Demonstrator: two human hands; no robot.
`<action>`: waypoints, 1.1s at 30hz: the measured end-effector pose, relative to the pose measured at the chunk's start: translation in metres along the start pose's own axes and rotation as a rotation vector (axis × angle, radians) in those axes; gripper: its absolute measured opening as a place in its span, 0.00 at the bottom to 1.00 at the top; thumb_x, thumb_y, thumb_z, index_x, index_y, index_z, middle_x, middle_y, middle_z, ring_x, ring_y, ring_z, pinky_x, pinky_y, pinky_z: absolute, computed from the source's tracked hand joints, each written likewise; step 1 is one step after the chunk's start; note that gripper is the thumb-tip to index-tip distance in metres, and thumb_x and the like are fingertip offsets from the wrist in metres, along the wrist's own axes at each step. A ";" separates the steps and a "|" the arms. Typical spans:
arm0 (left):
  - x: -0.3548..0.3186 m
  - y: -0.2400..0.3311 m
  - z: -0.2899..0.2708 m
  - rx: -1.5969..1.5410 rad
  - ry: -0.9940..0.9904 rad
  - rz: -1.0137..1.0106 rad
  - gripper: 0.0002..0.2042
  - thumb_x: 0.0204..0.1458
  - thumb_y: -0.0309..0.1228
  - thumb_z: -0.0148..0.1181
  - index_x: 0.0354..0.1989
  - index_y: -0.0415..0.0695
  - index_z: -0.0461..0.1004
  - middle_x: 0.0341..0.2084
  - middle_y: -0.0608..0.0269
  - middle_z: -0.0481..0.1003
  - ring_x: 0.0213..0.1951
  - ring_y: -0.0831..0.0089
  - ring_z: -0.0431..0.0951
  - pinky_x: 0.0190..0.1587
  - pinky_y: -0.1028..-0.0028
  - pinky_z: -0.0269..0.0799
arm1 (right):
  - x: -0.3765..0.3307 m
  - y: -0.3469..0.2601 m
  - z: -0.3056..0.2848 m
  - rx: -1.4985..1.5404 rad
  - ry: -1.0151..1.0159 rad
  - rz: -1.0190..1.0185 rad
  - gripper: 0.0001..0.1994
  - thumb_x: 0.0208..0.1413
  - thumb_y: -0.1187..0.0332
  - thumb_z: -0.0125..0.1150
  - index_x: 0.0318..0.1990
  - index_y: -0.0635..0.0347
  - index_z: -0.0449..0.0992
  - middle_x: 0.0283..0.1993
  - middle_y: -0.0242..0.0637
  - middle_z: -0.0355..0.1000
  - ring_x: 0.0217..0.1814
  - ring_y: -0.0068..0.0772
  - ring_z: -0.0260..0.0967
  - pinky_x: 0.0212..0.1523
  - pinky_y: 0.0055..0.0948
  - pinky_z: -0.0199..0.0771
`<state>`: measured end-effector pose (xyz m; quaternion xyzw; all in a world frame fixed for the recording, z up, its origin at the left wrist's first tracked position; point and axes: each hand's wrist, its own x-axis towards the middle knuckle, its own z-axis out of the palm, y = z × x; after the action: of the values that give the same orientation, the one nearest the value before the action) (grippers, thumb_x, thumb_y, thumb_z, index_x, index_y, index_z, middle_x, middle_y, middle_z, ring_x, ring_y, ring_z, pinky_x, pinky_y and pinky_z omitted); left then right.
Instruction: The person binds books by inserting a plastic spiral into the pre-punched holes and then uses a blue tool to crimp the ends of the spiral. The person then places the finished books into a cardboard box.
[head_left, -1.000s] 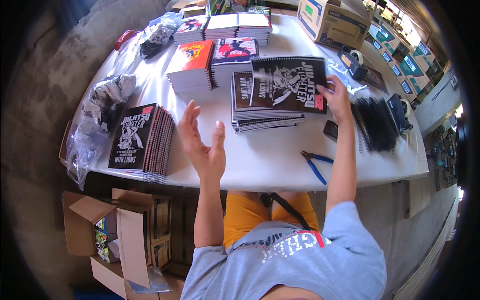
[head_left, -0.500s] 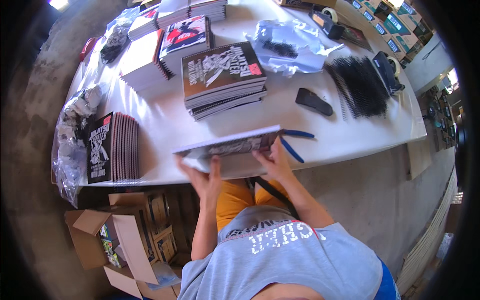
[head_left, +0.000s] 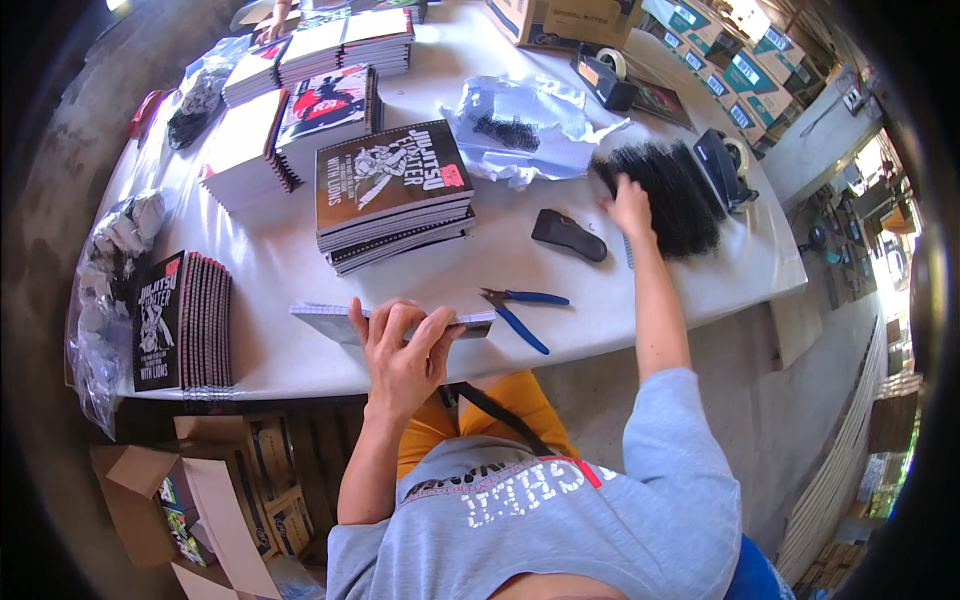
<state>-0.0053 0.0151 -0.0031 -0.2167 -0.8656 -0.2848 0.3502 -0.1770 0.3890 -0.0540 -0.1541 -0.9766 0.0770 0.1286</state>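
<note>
My left hand (head_left: 405, 350) grips a thin stack of white pages (head_left: 340, 318) lying flat near the front edge of the white table (head_left: 290, 265). My right hand (head_left: 630, 205) reaches far across to the right and touches the left edge of a heap of black spiral binding coils (head_left: 675, 195); I cannot tell whether it grips any coil. Blue-handled pliers (head_left: 520, 308) lie just right of the pages. A pile of books with dark covers (head_left: 392, 195) sits behind the pages.
More book piles (head_left: 300, 120) stand at the back left. Finished spiral-bound books (head_left: 185, 320) stand in a row at the left edge by plastic bags (head_left: 110, 260). A black oval tool (head_left: 568, 235), crumpled plastic wrap (head_left: 525, 125), tape dispensers (head_left: 725, 165) and open cardboard boxes (head_left: 190, 500) below the table.
Earlier both hands held the pages up at the table's front edge. Now the pages lie on the table under my left hand, and my right hand has gone out to the black coils.
</note>
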 end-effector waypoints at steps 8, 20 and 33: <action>-0.008 -0.005 0.000 0.037 -0.021 0.018 0.18 0.40 0.32 0.64 0.44 0.58 0.76 0.24 0.70 0.64 0.40 0.70 0.69 0.63 0.57 0.32 | 0.011 -0.007 -0.044 -0.191 0.096 -0.179 0.11 0.50 0.75 0.49 0.41 0.59 0.72 0.36 0.52 0.73 0.41 0.57 0.71 0.42 0.48 0.71; -0.015 0.008 0.040 0.218 0.262 -0.050 0.19 0.34 0.53 0.64 0.27 0.54 0.68 0.33 0.65 0.65 0.55 0.62 0.62 0.63 0.48 0.22 | -0.054 -0.051 -0.120 0.280 -0.093 -0.387 0.20 0.51 0.77 0.45 0.54 0.56 0.61 0.53 0.48 0.66 0.47 0.50 0.67 0.49 0.41 0.67; -0.014 0.002 0.024 0.077 0.143 -0.035 0.17 0.37 0.48 0.65 0.34 0.55 0.73 0.29 0.68 0.64 0.50 0.66 0.65 0.63 0.53 0.32 | -0.171 -0.138 -0.114 0.988 -0.289 -0.706 0.06 0.52 0.76 0.55 0.37 0.63 0.76 0.31 0.38 0.72 0.33 0.28 0.69 0.35 0.23 0.66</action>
<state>-0.0066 0.0296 -0.0273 -0.1672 -0.8524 -0.2721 0.4141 -0.0271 0.2166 0.0418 0.2677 -0.8251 0.4927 0.0690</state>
